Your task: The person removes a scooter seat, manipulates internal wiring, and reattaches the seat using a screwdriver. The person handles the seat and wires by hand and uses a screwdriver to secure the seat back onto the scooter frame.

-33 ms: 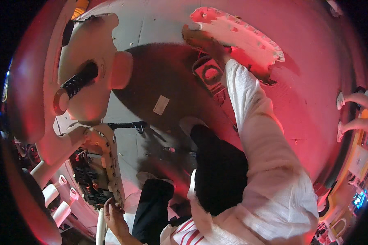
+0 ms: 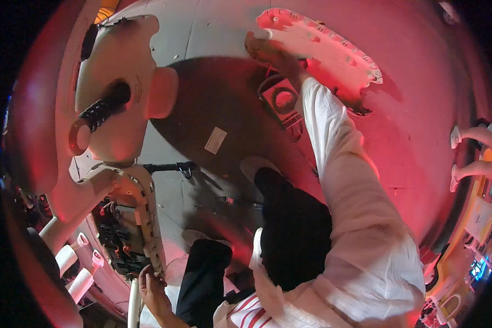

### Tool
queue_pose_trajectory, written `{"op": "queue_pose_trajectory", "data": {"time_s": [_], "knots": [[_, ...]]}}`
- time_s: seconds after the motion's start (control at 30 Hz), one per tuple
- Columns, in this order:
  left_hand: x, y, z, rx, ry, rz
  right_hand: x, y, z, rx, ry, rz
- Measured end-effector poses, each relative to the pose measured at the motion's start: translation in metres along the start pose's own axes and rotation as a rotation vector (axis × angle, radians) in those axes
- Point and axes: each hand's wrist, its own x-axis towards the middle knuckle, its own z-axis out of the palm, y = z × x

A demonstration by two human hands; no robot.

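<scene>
Evidently, one pale curved panel [image 2: 333,52], notched along its far edge, ahead of the person and to the right, well apart from the machine [image 2: 117,49]; whether it rests on the floor [image 2: 218,33] or is slightly raised, I cannot tell.

Right hand [image 2: 270,53], one: arm stretched far out, grip closed around the panel's left end; how firmly, the dim light hides.

Left hand [image 2: 154,290], one: fingers loosely parted, nothing seen in them, at the lower end of an open housing [image 2: 154,218]; touching or just beside, not certain.

Housing contents: black parts [image 2: 130,232] and reddish wires [image 2: 127,249], all exposed.

Nearby, on the floor: a white slip [image 2: 216,140]; a small boxy item with a round middle [image 2: 283,100], just beside the right forearm.

Step in hand, in my judgement: handling the loose panel at arm's length. Any next move would call for a secure hold on that end, the panel's far end kept under control, and the left hand kept light near the wires.
</scene>
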Motion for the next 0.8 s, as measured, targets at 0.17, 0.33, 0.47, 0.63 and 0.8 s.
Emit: {"op": "queue_pose_trajectory", "data": {"time_s": [0.17, 0.33, 0.47, 0.63, 0.8], "knots": [[0.000, -0.001, -0.002, 0.081, 0.028, -0.042, 0.005, -0.047, 0.011, 0.238, 0.018, 0.137], [0.009, -0.002, -0.001, 0.093, -0.014, -0.057, -0.017, -0.055, -0.013, 0.724, 0.051, 0.203], [-0.001, 0.002, 0.006, 0.122, -0.013, -0.059, -0.066, -0.122, -0.074, 0.480, -0.046, 0.306], [-0.006, 0.001, 0.003, 0.137, -0.047, -0.040, -0.155, -0.105, -0.060, 0.953, -0.247, 0.396], [-0.012, -0.001, 0.001, 0.230, -0.074, -0.035, -0.203, -0.164, -0.090, 0.504, -0.495, 0.509]]}}
